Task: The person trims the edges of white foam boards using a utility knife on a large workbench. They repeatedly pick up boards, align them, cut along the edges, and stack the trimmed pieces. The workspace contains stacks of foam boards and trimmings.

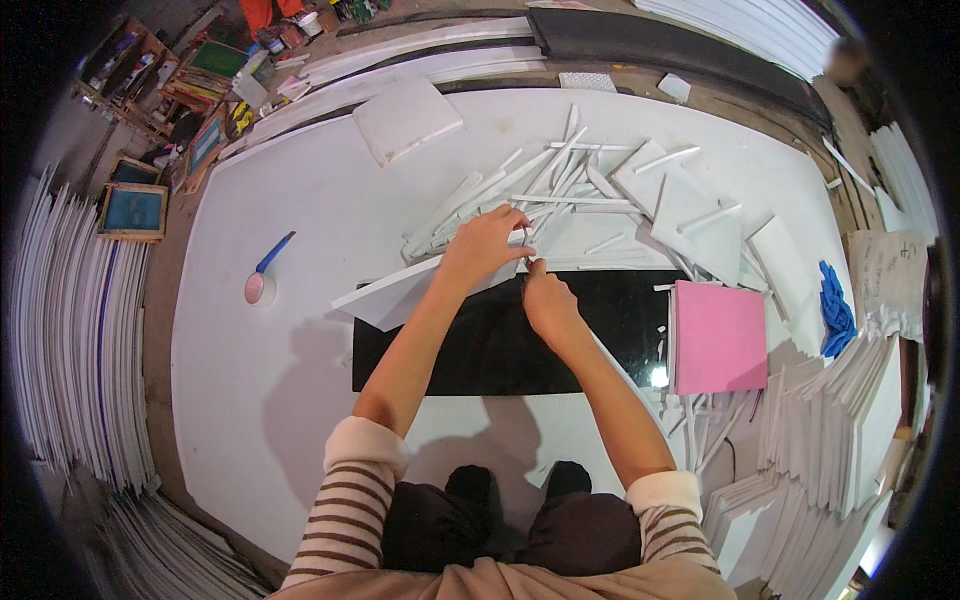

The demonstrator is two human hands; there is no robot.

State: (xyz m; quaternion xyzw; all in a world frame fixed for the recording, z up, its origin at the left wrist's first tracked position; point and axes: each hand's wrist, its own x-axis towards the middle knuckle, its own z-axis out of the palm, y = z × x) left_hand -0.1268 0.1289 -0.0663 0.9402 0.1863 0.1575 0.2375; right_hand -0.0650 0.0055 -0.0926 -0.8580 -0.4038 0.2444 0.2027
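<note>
My left hand [482, 245] is closed at the upper end of a white foam-like board [400, 292], which slants down to the left below my wrist. Close to it, my right hand [549, 302] is closed in a fist. A small dark, thin thing shows between the two hands; its kind is too small to tell, and the right fingers hide what they grip. Under both forearms lies a glossy black panel [450, 355]. A long white strip [625, 372] runs down to the right beside my right forearm. Just beyond the hands is a heap of white offcut strips [560, 185].
A pink-topped stack of sheets [720, 337] sits right of the panel. Blue gloves [836, 310] lie at the far right; a round container with a blue-handled brush [260, 288] stands left. Stacked white sheets [75, 330] line both sides. My feet rest on the white surface.
</note>
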